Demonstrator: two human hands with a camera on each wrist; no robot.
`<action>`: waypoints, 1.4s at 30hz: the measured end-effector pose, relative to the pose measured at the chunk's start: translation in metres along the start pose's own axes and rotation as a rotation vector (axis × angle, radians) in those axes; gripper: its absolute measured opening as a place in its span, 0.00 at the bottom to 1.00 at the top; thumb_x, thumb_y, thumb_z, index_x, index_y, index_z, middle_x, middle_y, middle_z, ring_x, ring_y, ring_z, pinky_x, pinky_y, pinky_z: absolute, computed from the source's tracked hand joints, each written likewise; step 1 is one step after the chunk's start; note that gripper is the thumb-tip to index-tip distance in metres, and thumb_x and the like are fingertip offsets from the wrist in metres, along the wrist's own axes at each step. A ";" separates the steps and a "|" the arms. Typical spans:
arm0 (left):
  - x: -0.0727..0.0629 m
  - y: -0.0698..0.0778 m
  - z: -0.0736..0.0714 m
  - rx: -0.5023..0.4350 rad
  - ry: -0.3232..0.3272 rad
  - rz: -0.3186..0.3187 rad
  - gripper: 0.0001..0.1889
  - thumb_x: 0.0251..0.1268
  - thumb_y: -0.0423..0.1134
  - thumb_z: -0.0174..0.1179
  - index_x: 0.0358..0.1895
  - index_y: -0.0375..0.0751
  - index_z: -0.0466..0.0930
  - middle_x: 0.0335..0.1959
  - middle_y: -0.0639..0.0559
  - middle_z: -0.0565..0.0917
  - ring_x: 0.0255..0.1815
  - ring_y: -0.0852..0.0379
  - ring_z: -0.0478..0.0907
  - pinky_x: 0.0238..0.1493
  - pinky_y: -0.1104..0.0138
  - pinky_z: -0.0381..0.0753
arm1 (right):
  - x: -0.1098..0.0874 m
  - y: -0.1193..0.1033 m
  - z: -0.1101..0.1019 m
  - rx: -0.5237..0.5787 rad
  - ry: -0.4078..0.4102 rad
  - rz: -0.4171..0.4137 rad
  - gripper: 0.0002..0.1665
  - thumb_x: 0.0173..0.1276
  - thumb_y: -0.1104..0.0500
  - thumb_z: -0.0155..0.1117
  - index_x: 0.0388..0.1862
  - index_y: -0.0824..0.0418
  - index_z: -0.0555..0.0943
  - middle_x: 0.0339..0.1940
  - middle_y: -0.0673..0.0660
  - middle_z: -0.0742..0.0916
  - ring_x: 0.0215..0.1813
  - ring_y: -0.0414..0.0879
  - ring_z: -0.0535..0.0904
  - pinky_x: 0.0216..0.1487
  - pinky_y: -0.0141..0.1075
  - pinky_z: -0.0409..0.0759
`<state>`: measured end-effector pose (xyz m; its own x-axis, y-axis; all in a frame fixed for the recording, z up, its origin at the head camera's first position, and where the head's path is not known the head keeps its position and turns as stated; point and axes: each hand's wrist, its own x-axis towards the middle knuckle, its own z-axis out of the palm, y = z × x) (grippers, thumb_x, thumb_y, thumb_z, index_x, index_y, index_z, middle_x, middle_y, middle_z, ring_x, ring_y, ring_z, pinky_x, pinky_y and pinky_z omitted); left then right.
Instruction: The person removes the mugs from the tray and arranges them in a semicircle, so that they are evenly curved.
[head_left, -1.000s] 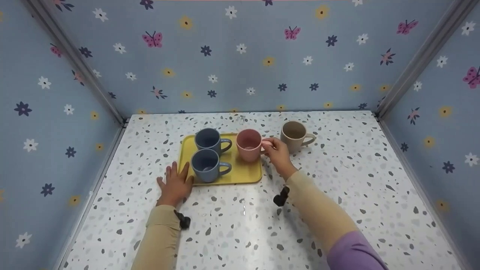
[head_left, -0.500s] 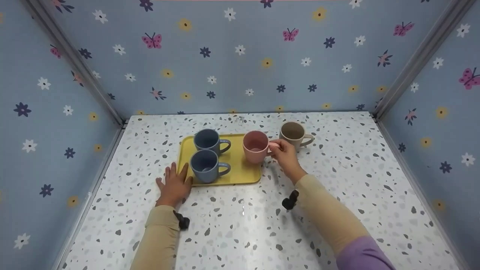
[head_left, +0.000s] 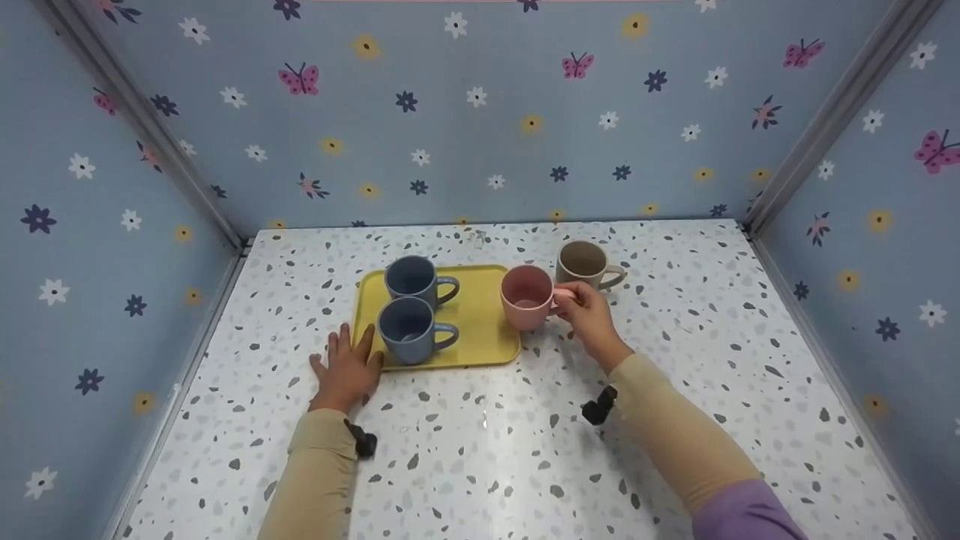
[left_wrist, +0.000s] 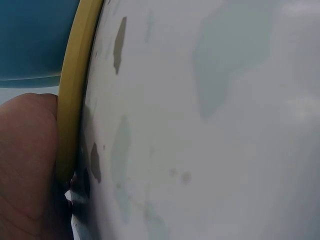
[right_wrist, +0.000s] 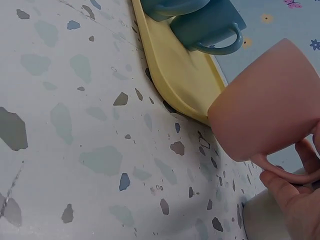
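Note:
My right hand (head_left: 590, 315) pinches the handle of a pink mug (head_left: 526, 300), which overlaps the right edge of the yellow tray (head_left: 480, 349) in the head view. In the right wrist view the pink mug (right_wrist: 267, 100) is upright relative to its handle, with thumb and fingers on the handle (right_wrist: 285, 174). My left hand (head_left: 347, 375) lies spread at the tray's front left corner, its thumb by the rim. Two blue mugs stand on the tray's left half: a rear blue mug (head_left: 411, 281) and a front blue mug (head_left: 409, 330), handles to the right.
A beige mug (head_left: 583, 262) stands on the speckled table (head_left: 465, 450) behind my right hand, just right of the tray. Blue flowered panels (head_left: 450, 112) wall the table at the back and both sides.
The pink mug in my right hand has moved right, from over the tray's right part to its right edge. My left hand and the blue mugs have stayed in place.

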<state>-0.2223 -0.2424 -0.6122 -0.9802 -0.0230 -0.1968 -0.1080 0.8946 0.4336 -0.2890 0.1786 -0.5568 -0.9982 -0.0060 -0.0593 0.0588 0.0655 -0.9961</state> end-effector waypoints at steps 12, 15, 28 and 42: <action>0.001 -0.002 0.003 -0.004 -0.004 0.007 0.33 0.82 0.56 0.36 0.83 0.50 0.44 0.82 0.33 0.32 0.81 0.32 0.25 0.67 0.28 0.19 | -0.007 0.005 -0.023 -0.006 0.018 -0.008 0.13 0.76 0.64 0.60 0.55 0.70 0.78 0.53 0.63 0.84 0.49 0.45 0.84 0.56 0.40 0.83; 0.000 -0.002 0.003 -0.003 -0.009 0.005 0.34 0.82 0.56 0.35 0.83 0.50 0.44 0.82 0.34 0.32 0.81 0.32 0.25 0.67 0.28 0.19 | -0.008 0.005 -0.030 -0.007 0.019 0.011 0.13 0.77 0.64 0.59 0.56 0.70 0.78 0.55 0.65 0.83 0.49 0.45 0.84 0.56 0.40 0.83; 0.000 -0.001 0.000 -0.005 -0.012 0.017 0.34 0.82 0.56 0.36 0.83 0.50 0.43 0.82 0.33 0.32 0.80 0.30 0.25 0.66 0.27 0.19 | -0.014 0.008 -0.062 -0.057 0.027 0.029 0.16 0.78 0.61 0.59 0.58 0.69 0.77 0.56 0.65 0.82 0.48 0.44 0.85 0.55 0.38 0.84; -0.002 0.000 0.000 -0.002 0.000 0.015 0.33 0.82 0.54 0.37 0.83 0.50 0.45 0.82 0.33 0.34 0.81 0.31 0.26 0.67 0.27 0.21 | -0.015 0.018 -0.092 -0.060 0.018 0.026 0.20 0.77 0.58 0.61 0.59 0.70 0.76 0.57 0.67 0.81 0.48 0.43 0.85 0.58 0.39 0.83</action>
<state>-0.2206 -0.2422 -0.6113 -0.9817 -0.0098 -0.1901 -0.0939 0.8939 0.4384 -0.2736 0.2717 -0.5676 -0.9964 0.0146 -0.0833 0.0844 0.1254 -0.9885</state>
